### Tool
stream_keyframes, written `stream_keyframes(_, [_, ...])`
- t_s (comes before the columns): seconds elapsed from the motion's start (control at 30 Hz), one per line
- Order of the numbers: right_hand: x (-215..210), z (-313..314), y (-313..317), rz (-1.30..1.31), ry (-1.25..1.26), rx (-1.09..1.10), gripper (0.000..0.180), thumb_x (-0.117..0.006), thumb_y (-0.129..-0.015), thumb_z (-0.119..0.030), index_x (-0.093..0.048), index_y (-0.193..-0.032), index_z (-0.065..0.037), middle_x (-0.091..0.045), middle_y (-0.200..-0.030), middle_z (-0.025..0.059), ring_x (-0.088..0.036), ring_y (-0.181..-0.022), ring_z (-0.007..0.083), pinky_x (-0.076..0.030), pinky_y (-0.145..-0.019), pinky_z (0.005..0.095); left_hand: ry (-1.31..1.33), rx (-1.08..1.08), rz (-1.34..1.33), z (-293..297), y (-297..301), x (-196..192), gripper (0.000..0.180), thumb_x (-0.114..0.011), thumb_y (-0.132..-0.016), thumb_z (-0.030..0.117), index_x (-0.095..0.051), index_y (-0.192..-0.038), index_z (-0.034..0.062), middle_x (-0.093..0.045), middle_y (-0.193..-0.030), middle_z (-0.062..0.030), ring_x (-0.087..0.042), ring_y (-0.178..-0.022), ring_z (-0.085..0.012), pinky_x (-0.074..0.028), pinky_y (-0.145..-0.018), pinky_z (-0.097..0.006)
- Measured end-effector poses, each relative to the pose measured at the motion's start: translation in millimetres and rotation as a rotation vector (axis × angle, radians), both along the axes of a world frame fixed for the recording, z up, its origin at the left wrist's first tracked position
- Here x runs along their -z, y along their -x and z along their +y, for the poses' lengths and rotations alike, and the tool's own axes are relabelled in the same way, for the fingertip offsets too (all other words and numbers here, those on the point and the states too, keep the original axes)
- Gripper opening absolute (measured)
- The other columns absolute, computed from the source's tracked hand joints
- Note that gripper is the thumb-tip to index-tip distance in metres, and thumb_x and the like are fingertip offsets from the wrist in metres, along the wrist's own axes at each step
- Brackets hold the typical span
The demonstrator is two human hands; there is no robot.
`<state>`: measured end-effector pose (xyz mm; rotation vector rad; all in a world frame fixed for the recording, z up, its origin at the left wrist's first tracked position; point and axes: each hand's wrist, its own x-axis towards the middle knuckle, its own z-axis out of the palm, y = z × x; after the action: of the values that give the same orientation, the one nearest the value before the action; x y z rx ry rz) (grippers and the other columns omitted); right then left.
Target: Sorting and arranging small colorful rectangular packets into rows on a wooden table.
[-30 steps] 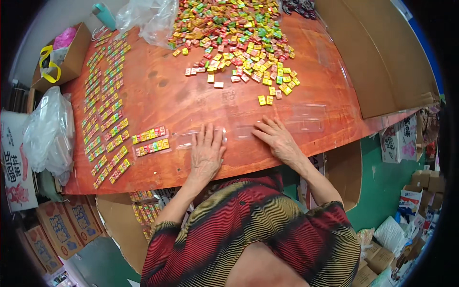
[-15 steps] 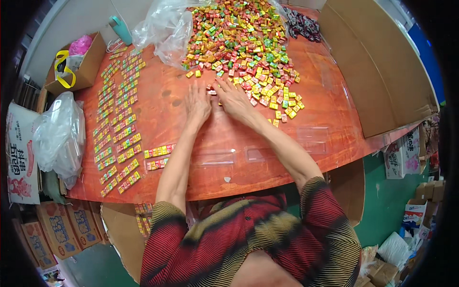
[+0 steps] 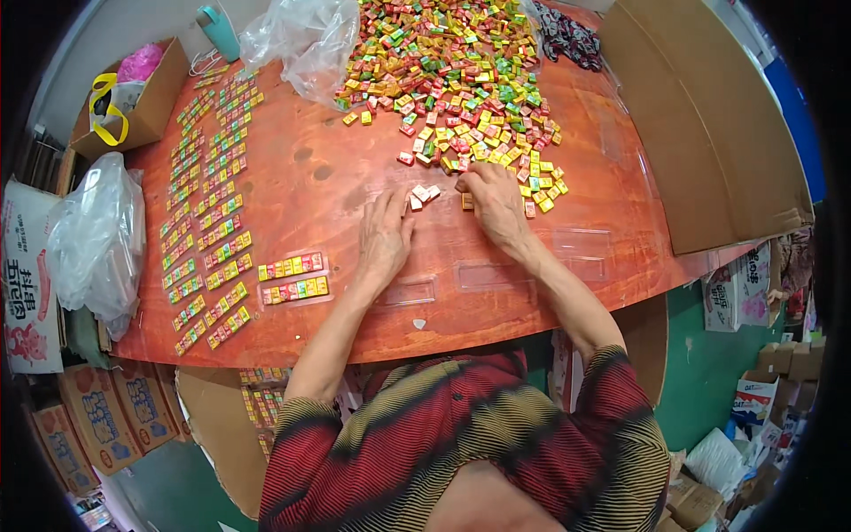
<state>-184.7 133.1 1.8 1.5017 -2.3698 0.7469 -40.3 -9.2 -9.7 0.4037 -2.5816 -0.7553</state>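
Note:
A large heap of small red, yellow, green and orange boxes (image 3: pixel 443 62) covers the far middle of the table. My left hand (image 3: pixel 387 232) lies on the tabletop, fingers stretched, its fingertips beside a few small boxes showing pale sides (image 3: pixel 423 193). At the heap's near edge, my right hand (image 3: pixel 498 208) has its fingers bent and closed around a small box, mostly hidden by the fingers. Another small box (image 3: pixel 467 201) sits by its thumb. Left of my left forearm, a clear tray (image 3: pixel 292 277) holds two short rows of boxes.
Long columns of lined-up boxes (image 3: pixel 222 199) run along the table's left side. Clear plastic trays (image 3: pixel 493 277) lie near the front edge. A cardboard sheet (image 3: pixel 700 115) stands at right. Clear bags (image 3: pixel 297 44), a teal bottle (image 3: pixel 219 34) and an open carton (image 3: pixel 168 93) are at the back left.
My hands have drawn apart, the right moving right to the heap's near edge, the left slightly nearer me. Pale-sided boxes now show between them. The view has shifted slightly.

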Motion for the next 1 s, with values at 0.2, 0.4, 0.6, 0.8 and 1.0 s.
stream_keyframes(0.2, [-3, -36, -28, -0.115, 0.114, -0.105, 0.018, -0.054, -0.069, -0.003, -0.055, -0.088, -0.004, -0.053, -0.085, 0.0120, -0.052, -0.082, 0.0283, -0.044, -0.069, 0.0374, -0.123, -0.063, -0.078, 2, 10, -3, 0.037, -0.066, -0.070, 0.009, -0.056, -0.105, 0.0050, -0.049, -0.091, -0.0143, -0.052, -0.089, -0.0320, -0.043, -0.074, -0.040])
stream_keyframes(0.4, [14, -36, -21, -0.090, -0.020, -0.091, 0.013, -0.048, -0.076, -0.009, -0.052, -0.085, 0.000, -0.055, -0.091, 0.0165, -0.055, -0.080, 0.0318, -0.046, -0.068, 0.0411, -0.048, -0.074, -0.120, -3, 11, 0, 0.029, -0.066, -0.070, 0.008, -0.058, -0.097, 0.0030, -0.051, -0.084, -0.0140, -0.053, -0.082, -0.0318, -0.043, -0.071, -0.039])
stream_keyframes(0.6, [-15, -48, -18, -0.140, -0.112, -0.005, 0.011, -0.048, -0.075, -0.007, -0.055, -0.080, 0.000, -0.056, -0.081, 0.0176, -0.058, -0.075, 0.0329, -0.047, -0.061, 0.0415, -0.048, -0.024, -0.211, -14, 4, -1, 0.027, -0.066, -0.069, 0.006, -0.060, -0.095, 0.0026, -0.052, -0.084, -0.0154, -0.055, -0.080, -0.0320, -0.044, -0.071, -0.040])
stream_keyframes(0.8, [21, -98, 3, 0.060, 0.064, -0.131, 0.008, -0.049, -0.071, -0.006, -0.056, -0.071, -0.001, -0.055, -0.075, 0.0167, -0.058, -0.068, 0.0321, -0.047, -0.054, 0.0410, -0.040, -0.072, -0.177, -13, -4, -9, 0.026, -0.066, -0.069, 0.008, -0.060, -0.094, 0.0017, -0.052, -0.083, -0.0161, -0.056, -0.078, -0.0321, -0.045, -0.069, -0.040])
stream_keyframes(1.0, [6, -93, -44, 0.111, -0.312, -0.079, 0.009, -0.053, -0.073, -0.008, -0.057, -0.077, -0.001, -0.056, -0.073, 0.0165, -0.059, -0.071, 0.0284, -0.047, -0.059, 0.0379, 0.002, -0.172, -0.160, -17, -15, -7, 0.032, -0.068, -0.069, 0.010, -0.058, -0.098, 0.0020, -0.051, -0.087, -0.0169, -0.055, -0.077, -0.0332, -0.044, -0.067, -0.040])
